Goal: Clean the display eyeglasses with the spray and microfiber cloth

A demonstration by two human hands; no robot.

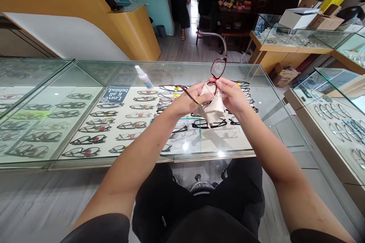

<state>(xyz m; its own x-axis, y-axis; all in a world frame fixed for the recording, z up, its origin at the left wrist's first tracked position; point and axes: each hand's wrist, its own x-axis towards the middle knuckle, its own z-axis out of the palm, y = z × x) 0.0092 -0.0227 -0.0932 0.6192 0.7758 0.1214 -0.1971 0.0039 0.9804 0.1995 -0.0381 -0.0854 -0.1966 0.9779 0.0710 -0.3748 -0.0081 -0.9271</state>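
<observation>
I hold a pair of dark red glasses [218, 69] above a glass display case [228, 148]. One lens faces up and shows whitish droplets or spots; its temple arm curves up and away. Around the other lens, my left hand [191, 100] presses a cream cleaning cloth [213, 110] with jagged edges, its fingers closed. My right hand [232, 95] pinches the frame near the bridge, touching the cloth too. The second temple arm sticks out to the left past my left hand. Part of the frame is hidden by the cloth and fingers.
A white spray bottle [144, 77] stands on the case top, left of my hands. Rows of glasses [89, 139] lie inside the case. More display cases [327, 121] are at the right, with cardboard boxes [326, 22] on one. Two people [179, 0] are in the background.
</observation>
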